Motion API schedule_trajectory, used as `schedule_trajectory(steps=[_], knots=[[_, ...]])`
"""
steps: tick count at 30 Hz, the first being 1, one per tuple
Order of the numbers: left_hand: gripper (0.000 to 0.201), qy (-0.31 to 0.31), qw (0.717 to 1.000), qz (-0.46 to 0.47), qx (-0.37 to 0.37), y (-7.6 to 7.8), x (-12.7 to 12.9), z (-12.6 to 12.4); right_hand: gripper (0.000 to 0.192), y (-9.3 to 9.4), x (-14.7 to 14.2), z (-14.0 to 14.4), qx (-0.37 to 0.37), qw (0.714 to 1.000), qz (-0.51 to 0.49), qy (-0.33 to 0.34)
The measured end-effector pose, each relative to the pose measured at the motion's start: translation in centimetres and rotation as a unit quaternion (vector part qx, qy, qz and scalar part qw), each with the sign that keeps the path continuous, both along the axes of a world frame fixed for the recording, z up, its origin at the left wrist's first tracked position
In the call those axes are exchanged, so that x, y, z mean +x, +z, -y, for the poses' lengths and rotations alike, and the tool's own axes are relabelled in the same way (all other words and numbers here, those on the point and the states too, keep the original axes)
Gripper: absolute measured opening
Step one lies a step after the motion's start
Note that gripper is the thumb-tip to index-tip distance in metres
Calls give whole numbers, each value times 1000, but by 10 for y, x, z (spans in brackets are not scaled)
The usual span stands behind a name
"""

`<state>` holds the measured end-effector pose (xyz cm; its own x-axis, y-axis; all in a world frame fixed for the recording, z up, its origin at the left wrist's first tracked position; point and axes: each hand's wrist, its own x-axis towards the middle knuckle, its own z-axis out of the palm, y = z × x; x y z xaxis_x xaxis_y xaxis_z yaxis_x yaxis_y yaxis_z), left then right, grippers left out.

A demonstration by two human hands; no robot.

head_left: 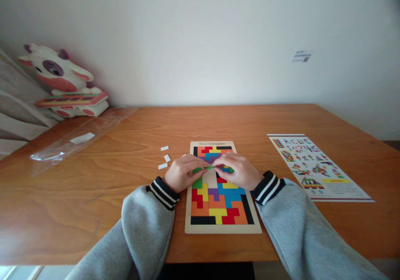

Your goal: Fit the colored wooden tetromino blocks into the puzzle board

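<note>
A wooden block puzzle board [223,229] lies on the table in front of me, largely filled with coloured pieces. A bare pale patch [210,180] shows near its middle. Just above that patch, a small green puzzle piece [209,167] is pinched at the fingertips of both hands. My left hand [184,171] reaches in from the left, closed on the piece's left side. From the other side comes my right hand [240,170], its thumb and fingers closed on the right end. The hands cover part of the upper middle rows, and the piece's full shape is hidden.
Several small white paper bits [167,158] lie left of the board. A printed pattern sheet [321,167] rests at the right. At the left, a clear plastic bag [62,151] lies before a cow-shaped toy keyboard [71,101]. Behind the table [250,121] stands a white wall.
</note>
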<state>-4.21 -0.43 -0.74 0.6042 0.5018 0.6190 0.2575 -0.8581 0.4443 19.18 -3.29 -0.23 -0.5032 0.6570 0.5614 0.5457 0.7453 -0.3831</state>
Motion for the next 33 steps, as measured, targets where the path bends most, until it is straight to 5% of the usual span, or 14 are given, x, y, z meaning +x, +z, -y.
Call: schedule_trajectory(steps=[11,33], knots=[[31,-6,997,-66,-28,7,-1,5,13,0,-1,0,-28,998,-41,44],[18,-37,996,-79,-14,-5,0,-2,19,0,1,2,-102,992,-4,71]])
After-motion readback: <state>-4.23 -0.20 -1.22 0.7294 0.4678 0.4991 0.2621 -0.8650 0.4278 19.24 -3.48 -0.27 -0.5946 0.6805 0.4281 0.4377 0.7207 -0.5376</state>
